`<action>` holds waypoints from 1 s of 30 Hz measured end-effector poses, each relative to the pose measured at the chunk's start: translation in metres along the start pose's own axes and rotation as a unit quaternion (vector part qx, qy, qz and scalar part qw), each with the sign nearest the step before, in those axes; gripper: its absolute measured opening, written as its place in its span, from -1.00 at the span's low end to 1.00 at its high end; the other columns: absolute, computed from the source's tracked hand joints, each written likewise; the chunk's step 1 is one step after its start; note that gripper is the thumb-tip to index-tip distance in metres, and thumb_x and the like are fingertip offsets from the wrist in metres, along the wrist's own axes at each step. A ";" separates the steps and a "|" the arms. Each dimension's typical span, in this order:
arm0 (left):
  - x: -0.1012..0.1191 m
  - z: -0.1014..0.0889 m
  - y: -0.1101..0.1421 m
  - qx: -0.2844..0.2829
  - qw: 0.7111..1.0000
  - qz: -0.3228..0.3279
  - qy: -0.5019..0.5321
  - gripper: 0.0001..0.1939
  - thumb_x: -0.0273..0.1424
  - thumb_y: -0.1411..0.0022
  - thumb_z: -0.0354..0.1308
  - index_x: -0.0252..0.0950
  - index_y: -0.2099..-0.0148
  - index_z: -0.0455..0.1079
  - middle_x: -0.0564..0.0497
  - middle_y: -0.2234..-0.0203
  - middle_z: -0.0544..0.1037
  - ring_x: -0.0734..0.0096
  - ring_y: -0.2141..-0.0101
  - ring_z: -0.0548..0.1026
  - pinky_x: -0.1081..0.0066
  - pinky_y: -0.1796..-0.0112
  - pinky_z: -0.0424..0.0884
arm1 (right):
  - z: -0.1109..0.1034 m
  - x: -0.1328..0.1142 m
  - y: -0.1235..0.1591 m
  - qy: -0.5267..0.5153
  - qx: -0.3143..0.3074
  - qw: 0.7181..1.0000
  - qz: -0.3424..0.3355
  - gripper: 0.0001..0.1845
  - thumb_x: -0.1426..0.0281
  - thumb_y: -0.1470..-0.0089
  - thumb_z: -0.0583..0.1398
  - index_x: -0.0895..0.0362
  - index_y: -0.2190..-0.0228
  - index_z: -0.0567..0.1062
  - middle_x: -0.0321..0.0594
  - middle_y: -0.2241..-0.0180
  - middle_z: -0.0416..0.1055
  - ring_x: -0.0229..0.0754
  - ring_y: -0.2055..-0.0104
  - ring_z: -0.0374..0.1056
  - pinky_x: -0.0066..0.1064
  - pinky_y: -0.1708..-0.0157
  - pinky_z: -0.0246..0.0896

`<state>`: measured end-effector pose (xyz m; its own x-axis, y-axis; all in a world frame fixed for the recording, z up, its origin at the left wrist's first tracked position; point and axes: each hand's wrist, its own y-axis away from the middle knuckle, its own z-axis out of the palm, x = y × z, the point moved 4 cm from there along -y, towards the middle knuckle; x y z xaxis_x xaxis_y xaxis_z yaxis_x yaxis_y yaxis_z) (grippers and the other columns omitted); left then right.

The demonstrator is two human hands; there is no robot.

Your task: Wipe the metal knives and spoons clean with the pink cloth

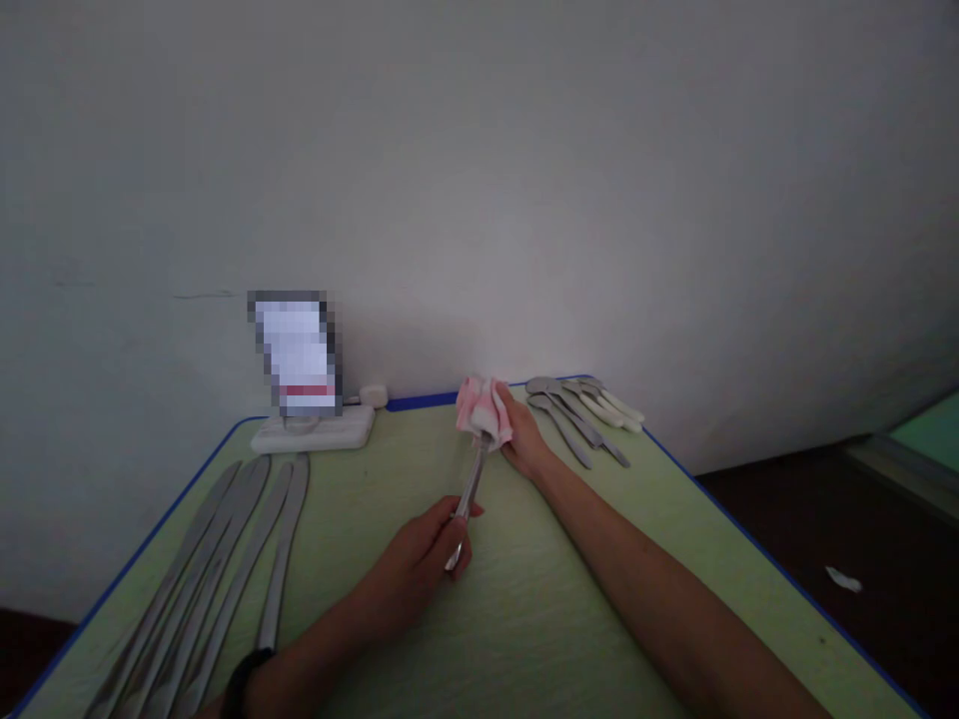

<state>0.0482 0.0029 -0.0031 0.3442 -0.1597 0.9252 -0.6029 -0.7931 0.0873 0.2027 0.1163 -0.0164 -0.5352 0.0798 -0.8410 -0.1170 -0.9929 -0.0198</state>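
Note:
My left hand (429,551) is closed round the handle of a metal utensil (470,491), probably a spoon, which points away from me over the green table (539,599). The utensil's far end is hidden inside a pink and white cloth (481,409). My right hand (522,437) grips that cloth, wrapped round the utensil's head. A dark band sits on my left wrist.
Several long metal knives (225,569) lie side by side at the left of the table. A group of spoons (580,411) lies at the far right corner. A white stand (315,429) with a blurred-out screen sits at the back by the wall. Dark floor lies to the right.

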 end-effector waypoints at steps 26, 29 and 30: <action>-0.001 0.000 -0.002 0.024 0.999 -0.012 0.032 -0.62 -0.24 -0.29 -0.24 -0.37 0.04 0.22 0.17 0.64 0.24 0.46 0.58 0.19 0.45 0.48 0.13 | 0.002 -0.004 0.010 0.154 0.022 0.988 -0.003 -0.42 -0.14 0.18 0.12 0.16 0.67 0.35 -0.33 0.71 0.26 -0.34 0.64 0.10 -0.46 0.60 -0.02; -0.002 0.000 -0.003 0.022 0.999 -0.024 0.038 -0.62 -0.24 -0.29 -0.25 -0.37 0.02 0.22 0.17 0.64 0.24 0.46 0.59 0.18 0.46 0.49 0.12 | 0.005 -0.001 0.008 0.157 -0.007 0.987 0.011 -0.45 -0.10 0.20 0.16 0.18 0.63 0.39 -0.33 0.67 0.30 -0.33 0.60 0.13 -0.45 0.54 0.01; -0.003 0.000 -0.003 0.020 0.999 -0.023 0.036 -0.62 -0.24 -0.29 -0.25 -0.37 0.02 0.22 0.17 0.64 0.24 0.46 0.59 0.18 0.46 0.49 0.12 | 0.003 0.000 0.006 0.159 0.003 0.987 0.012 -0.46 -0.10 0.20 0.15 0.18 0.62 0.39 -0.33 0.66 0.31 -0.32 0.59 0.14 -0.45 0.52 0.02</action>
<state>0.0489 0.0059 -0.0057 0.3171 -0.0802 0.9450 -0.5574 -0.8219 0.1172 0.1994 0.1107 -0.0153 -0.2481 0.0241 -0.9684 -0.1131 -0.9936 0.0042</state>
